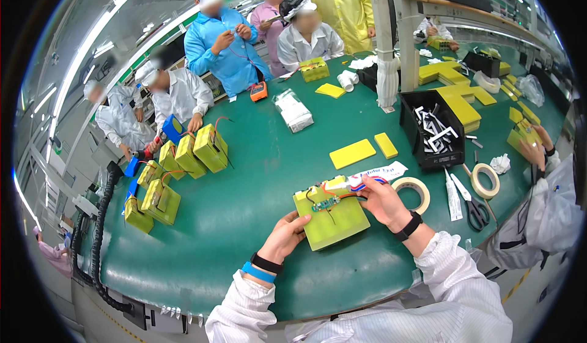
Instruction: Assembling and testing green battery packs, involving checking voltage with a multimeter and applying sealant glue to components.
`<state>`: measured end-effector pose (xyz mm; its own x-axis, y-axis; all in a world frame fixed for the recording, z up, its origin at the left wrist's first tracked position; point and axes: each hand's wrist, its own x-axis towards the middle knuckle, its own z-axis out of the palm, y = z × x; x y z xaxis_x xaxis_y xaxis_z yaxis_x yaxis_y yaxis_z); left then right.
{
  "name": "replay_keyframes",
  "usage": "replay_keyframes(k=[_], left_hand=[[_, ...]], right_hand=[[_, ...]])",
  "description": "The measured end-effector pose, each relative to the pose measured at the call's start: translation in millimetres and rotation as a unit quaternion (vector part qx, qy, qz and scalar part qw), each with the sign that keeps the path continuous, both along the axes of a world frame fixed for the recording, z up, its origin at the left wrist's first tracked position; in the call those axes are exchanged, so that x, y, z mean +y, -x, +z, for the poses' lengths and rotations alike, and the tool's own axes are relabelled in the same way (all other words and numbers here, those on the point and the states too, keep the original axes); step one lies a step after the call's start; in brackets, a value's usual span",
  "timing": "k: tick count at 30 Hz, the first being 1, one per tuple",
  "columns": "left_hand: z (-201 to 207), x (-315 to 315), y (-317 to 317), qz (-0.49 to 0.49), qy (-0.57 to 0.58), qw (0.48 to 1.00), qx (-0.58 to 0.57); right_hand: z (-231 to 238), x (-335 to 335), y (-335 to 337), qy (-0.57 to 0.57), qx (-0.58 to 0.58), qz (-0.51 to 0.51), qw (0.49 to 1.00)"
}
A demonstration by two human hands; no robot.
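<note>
A yellow block-shaped battery pack [336, 223] stands tilted on the green table in front of me. A small green circuit board [325, 205] with red and black wires sits along its upper edge. My left hand [288, 234] grips the pack's left side, thumb on its front face. In my right hand [384, 203] is a white squeeze tube [391, 171] with blue and red print, its nozzle end pointing left over the pack's top edge. Fingers of that hand are closed round the tube, close to the pack's right side.
Near my right forearm lie tape rolls [411, 195], another white tube [453, 199] and black scissors [477, 211]. Beyond them stands a black bin [433, 132] of white pieces. Yellow sheets [353, 154] lie ahead. Several wired packs [210, 148] stand left; co-workers surround the table [244, 245].
</note>
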<state>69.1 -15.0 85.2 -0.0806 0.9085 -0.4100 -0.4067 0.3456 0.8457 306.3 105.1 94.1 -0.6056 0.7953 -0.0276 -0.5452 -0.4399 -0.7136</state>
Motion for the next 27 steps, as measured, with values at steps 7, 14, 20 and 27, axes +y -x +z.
replay_keyframes(k=[7,14,20,27], left_hand=[[2,-7,-2,0.032,-0.034,0.999,-0.004],[15,-23,-11,0.065,-0.128,0.989,0.046],[11,-51,-22,0.09,-0.205,0.97,0.099],[-5,-76,-28,0.071,-0.282,0.944,0.154]], right_hand=[[0,-8,0,-0.002,0.038,-0.007,0.999],[1,-15,2,-0.031,0.071,-0.001,0.997],[5,-28,-2,-0.027,0.113,0.021,0.993],[7,-57,-18,-0.024,0.151,0.017,0.988]])
